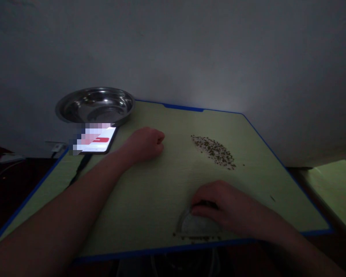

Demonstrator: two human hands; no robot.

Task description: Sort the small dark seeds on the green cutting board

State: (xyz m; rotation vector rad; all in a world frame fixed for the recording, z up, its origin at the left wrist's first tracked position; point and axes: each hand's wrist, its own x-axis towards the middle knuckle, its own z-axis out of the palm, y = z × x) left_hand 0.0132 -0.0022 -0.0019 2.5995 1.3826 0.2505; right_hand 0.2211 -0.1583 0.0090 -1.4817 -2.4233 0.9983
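Note:
My left hand (146, 144) rests as a closed fist on the table, left of the grains; no object shows sticking out of it. Near the front edge, my right hand (216, 204) has its thumb and fingers pinched on a clear half-round plate (194, 225), perhaps a protractor. Its straight side faces the table's front edge, with several small dark grains (200, 238) lined up along it. Farther back lies a loose heap of small grains (213, 151), dark and pale mixed. The dim light hides the fingertips' exact grip.
A steel basin (96, 104) stands at the back left against the wall. A lit phone (96, 140) lies in front of it, beside my left forearm. Blue trim (273, 156) edges the pale table (161, 177). Another pale surface (338, 192) is at the right.

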